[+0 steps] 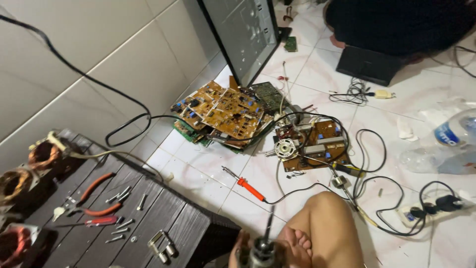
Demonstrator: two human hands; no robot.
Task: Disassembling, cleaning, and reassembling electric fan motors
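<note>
Left hand at 6 o'clock closed round a small motor with its shaft up, beside the bare foot; right hand unseen; soldering iron at 12 o'clock of it

orange soldering iron, brown circuit boards, black cables, white floor tiles, dark striped wooden table, orange-handled pliers
</note>
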